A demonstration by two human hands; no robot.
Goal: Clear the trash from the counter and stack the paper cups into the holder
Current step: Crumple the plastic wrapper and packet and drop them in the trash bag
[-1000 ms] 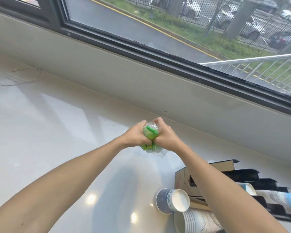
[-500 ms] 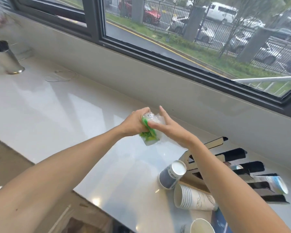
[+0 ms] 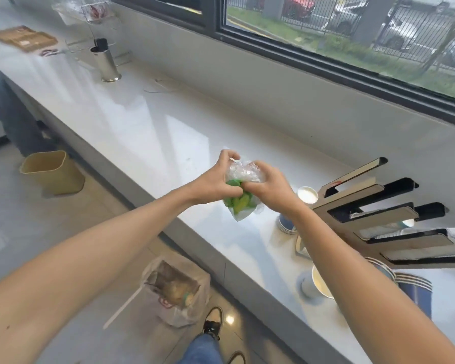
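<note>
While both forearms reach in from the lower edge toward the middle of the view, the left hand (image 3: 216,181) and the right hand (image 3: 267,186) meet around a crumpled plastic wrapper (image 3: 241,191) held above the white counter (image 3: 147,132), near its front edge. The left hand's fingers are curled tight, pinching the clear upper part of the wrapper from the nine o'clock side; the right hand's fingers are likewise curled in, gripping it from three o'clock. Neither hand shows any spread. The wrapper's green and yellow lower part hangs below the two fists, clear of the counter surface. At three to four o'clock from the hands stands the slotted cup holder (image 3: 378,219), lying on the counter, with paper cups (image 3: 286,224) resting just beside its near end and a further blue stack (image 3: 415,290) at five o'clock. On the floor at seven o'clock sits a trash bag (image 3: 176,287) with contents inside, and a tan bin (image 3: 51,170) stands at nine o'clock. A metal canister (image 3: 107,63) stands on the counter at eleven o'clock, well apart from the hands.
</note>
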